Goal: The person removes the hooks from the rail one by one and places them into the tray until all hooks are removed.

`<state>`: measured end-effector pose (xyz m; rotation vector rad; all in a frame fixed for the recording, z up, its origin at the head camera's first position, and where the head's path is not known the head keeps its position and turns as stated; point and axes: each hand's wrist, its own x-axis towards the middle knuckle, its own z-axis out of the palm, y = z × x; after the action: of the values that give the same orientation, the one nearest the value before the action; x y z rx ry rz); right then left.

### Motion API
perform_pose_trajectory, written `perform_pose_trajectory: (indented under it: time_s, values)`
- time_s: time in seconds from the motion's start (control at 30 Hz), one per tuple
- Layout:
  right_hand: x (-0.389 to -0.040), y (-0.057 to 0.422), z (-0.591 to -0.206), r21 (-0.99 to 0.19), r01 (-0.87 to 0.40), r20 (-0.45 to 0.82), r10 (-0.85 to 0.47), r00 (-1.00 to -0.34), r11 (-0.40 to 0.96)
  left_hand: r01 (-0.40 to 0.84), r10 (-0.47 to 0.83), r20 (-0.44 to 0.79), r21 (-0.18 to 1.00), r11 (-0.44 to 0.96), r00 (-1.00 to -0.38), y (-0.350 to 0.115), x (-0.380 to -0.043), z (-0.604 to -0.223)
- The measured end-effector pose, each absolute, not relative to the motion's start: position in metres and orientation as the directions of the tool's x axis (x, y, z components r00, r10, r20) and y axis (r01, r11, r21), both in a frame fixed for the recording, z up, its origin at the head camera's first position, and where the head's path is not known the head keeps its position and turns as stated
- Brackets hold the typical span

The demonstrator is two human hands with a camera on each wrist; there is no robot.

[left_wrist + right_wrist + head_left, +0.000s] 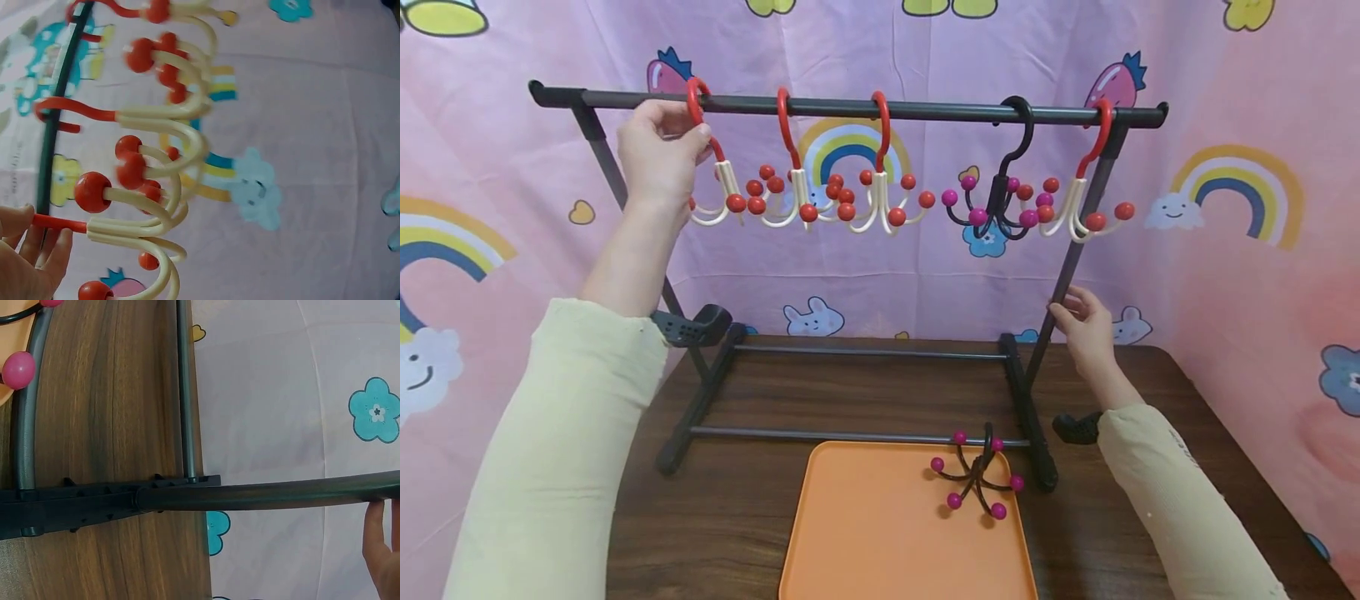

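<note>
While five hooks point(880, 187) hang — one point(977, 470) lies.

Red-and-cream hook point(726, 177) | tilted, hung leftmost on black rack point(608, 168) | rack standing

Four red-and-cream hooks point(880, 171) and one black hook point(998, 196) on one rack point(940, 110), one tray point(887, 525) and a second black hook point(977, 472) at its base, two hands point(658, 158) at its sides.
</note>
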<state>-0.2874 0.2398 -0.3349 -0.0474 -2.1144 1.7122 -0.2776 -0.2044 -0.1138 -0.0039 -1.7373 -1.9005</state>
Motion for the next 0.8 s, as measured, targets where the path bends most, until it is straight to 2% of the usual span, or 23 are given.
perform_pose_trajectory:
  time_s: [0.27,0.43,0.8]
  values:
    - [-0.287,0.24,-0.338,-0.939,-0.187,0.27,0.283,-0.92,0.288,0.537,-0.408,0.457,0.837,-0.104,-0.791,-0.21,-0.257,-0.098]
    - [-0.287,0.24,-0.336,-0.935,-0.194,0.278,0.276,-0.92,0.296,0.536,-0.407,0.464,0.841,-0.078,-0.787,-0.216,-0.242,-0.099]
    - [-0.287,0.239,-0.336,-0.909,-0.203,0.314,0.278,-0.908,0.363,0.563,-0.347,0.53,0.826,0.007,-0.774,-0.203,-0.208,-0.13]
